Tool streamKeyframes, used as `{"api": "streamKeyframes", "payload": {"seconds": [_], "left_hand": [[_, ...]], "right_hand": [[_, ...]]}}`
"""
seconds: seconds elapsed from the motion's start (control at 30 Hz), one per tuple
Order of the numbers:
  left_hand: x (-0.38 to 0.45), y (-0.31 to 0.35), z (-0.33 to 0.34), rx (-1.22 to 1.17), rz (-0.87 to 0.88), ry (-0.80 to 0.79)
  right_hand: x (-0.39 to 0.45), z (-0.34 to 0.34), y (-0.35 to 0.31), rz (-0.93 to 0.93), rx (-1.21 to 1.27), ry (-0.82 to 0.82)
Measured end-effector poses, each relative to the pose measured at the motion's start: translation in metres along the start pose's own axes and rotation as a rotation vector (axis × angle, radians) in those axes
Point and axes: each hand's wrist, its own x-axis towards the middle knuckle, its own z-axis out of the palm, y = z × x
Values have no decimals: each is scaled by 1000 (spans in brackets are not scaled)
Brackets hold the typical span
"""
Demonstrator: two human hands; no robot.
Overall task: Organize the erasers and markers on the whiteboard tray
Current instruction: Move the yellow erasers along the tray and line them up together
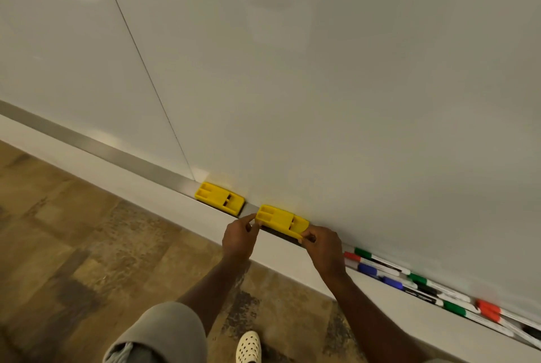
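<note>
I am holding the nearer yellow eraser (282, 220) by its two short ends, one end in each of my hands. My left hand (238, 238) is pinching the left end with thumb and fingertips curled in; my right hand (323, 247) is gripping the right end, fingers curled round the corner where the dark felt is showing. So both hands are closed on this one eraser, and neither is any nearer to it than the other.

What matters for the move I am judging next is how the eraser's long axis is lying. It is running along the whiteboard tray (123, 155), the same way as the second yellow eraser (219, 198), which is sitting in the tray just to the left, apart from mine with a short gap of bare metal between them. My eraser is sitting at the tray against the board (292, 70); whether it is fully seated or slightly lifted I cannot tell.

The markers (421, 280) are lying to my right, past my right hand, with their lengths following the tray too.

I am thinking the eraser needs sliding leftward along its own length to close the gap, my left hand leading and my right hand pushing.
</note>
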Motion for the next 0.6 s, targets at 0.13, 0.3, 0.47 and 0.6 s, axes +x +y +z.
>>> {"api": "streamKeyframes", "payload": {"seconds": [0.13,0.3,0.47,0.6], "left_hand": [[11,-17,-8,91,3,-10],[21,-31,-16,172,14,-43],[26,-37,-20,202,34,-46],[25,-38,-23,216,27,-24]], "right_hand": [[6,21,-6,-4,-8,1],[11,37,-13,-4,-11,17],[15,46,-18,1,-2,8],[16,48,-19,-32,-6,5]]}}
